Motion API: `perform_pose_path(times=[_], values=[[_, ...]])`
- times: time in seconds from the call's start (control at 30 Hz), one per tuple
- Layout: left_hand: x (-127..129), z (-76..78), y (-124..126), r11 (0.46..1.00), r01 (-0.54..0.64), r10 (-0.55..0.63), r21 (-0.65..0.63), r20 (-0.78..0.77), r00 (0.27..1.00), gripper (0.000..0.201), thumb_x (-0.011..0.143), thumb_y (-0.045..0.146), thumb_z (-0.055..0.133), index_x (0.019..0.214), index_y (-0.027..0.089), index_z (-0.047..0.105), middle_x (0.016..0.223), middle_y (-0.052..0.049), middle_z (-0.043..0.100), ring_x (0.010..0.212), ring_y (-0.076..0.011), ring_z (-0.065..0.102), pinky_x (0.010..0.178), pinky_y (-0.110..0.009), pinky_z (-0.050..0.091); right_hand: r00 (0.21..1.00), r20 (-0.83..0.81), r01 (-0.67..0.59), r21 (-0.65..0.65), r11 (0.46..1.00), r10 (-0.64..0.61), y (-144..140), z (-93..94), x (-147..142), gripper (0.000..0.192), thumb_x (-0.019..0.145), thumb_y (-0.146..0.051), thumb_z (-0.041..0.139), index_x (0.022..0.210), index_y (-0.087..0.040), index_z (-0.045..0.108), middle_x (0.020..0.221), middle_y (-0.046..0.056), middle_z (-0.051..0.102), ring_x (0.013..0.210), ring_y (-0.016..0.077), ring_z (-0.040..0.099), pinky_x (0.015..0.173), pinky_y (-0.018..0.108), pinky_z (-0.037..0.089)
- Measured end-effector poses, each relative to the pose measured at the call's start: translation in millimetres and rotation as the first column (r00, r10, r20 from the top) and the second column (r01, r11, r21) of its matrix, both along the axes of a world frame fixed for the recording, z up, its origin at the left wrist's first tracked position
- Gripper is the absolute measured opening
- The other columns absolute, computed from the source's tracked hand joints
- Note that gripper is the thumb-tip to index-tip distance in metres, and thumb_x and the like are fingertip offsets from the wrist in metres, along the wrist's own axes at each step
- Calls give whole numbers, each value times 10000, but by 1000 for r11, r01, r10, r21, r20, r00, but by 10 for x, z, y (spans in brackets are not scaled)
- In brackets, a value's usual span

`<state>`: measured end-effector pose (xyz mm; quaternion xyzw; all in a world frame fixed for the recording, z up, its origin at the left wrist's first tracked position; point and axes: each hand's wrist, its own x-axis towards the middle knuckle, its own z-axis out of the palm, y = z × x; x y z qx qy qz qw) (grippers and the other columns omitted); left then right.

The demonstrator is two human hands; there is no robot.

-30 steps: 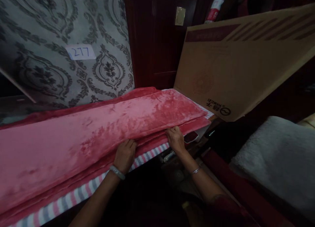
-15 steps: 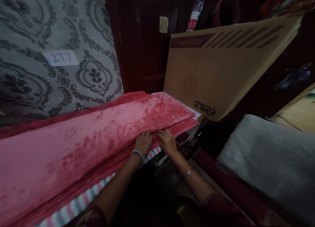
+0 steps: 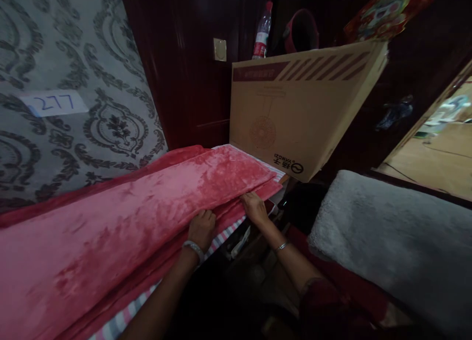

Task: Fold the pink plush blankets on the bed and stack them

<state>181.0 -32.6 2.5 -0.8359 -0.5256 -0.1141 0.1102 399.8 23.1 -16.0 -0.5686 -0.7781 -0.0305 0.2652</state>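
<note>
A pink plush blanket (image 3: 147, 207), folded lengthwise in layers, stretches across a striped sheet (image 3: 121, 320) from the left toward the cardboard box. My left hand (image 3: 202, 228), with a bangle at the wrist, grips the near folded edge of the blanket, its fingers curled over. Farther right along that same edge, my right hand (image 3: 254, 206) pinches the blanket close to its end corner; the fingertips are partly hidden by the fabric. A gap of blanket edge lies between the two hands.
A large cardboard box (image 3: 291, 113) stands at the far end, with a plastic bottle (image 3: 261, 32) behind its top edge. At right lies a grey fluffy cover (image 3: 387, 246). Patterned wallpaper (image 3: 118, 123) bears a paper numbered 277 (image 3: 55, 103). A dark-rimmed phone-like object (image 3: 270, 207) sits beside my right hand.
My hands have moved apart along the blanket's edge, the left one leftward and the right one toward the end corner. The view has swung to the right.
</note>
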Motion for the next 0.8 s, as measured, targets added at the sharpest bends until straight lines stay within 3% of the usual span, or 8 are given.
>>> perform_pose_path(times=[0.13,0.3,0.47,0.67,0.8], values=[[65,47,-19,995,-53,49,-80,-55,997,266,922,50,428,962,139,675,985,-121,666,1000,-258,606,833,-380,497,1000,0,16,-20,1000,-16,29,9,59,349,946,-99,469,1191,-204,695,1199,84,702,1085,201,611,917,289,468],[170,126,13,986,-122,116,-114,-62,991,399,919,44,438,1266,166,592,1203,-137,622,1054,-260,629,788,-379,533,994,20,112,-80,990,-111,227,69,110,476,912,-67,453,1324,-232,623,1321,83,647,1048,204,648,850,284,482],[201,161,46,978,-119,100,-173,-112,989,305,936,62,425,1089,156,672,1136,-136,630,1021,-249,645,778,-366,534,981,30,194,-101,976,-192,353,92,294,423,903,-65,433,1197,-197,707,1192,109,706,1000,222,654,834,295,464],[172,102,58,992,-24,17,-122,-60,998,259,912,43,467,977,158,690,1015,-116,640,978,-235,626,795,-362,521,980,-3,200,-59,978,-201,351,-12,461,406,884,-52,443,1104,-206,747,1119,66,739,1018,195,617,958,302,403],[191,90,49,993,-12,2,-119,-82,997,261,905,32,473,982,148,694,989,-117,641,971,-239,629,768,-352,520,968,-36,246,-26,969,-247,292,-77,516,347,919,-129,454,1039,-203,771,1071,72,748,954,222,592,868,321,428]])
